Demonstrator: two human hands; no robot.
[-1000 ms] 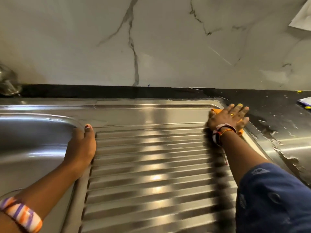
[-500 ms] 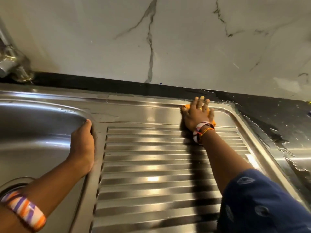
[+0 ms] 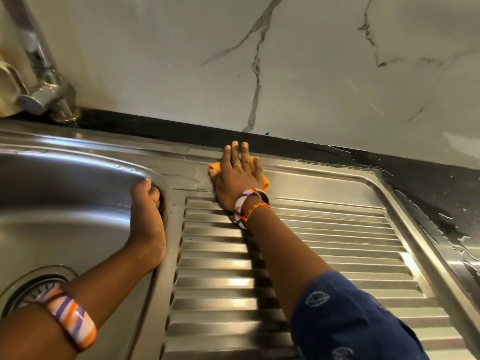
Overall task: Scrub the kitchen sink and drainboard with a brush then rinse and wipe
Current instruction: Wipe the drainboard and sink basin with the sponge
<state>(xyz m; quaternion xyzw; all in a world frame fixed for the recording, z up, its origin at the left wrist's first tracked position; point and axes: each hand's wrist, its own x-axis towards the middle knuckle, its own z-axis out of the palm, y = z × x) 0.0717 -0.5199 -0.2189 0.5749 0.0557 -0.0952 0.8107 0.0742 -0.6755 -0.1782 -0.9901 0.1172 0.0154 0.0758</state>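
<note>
Right grip (image 3: pixel 235 178) flat, fingers straight, pressing orange cloth (image 3: pixel 265 181) at drainboard (image 3: pixel 324 229) back edge; left grip (image 3: pixel 146 216) curled over sink (image 3: pixel 65 203) rim.

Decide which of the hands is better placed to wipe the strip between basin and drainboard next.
Right. The right hand already presses the orange cloth beside that strip; the left hand grips the basin rim.

Orange cloth (image 3: pixel 264 181) mostly under right hand (image 3: pixel 235 178).
</note>
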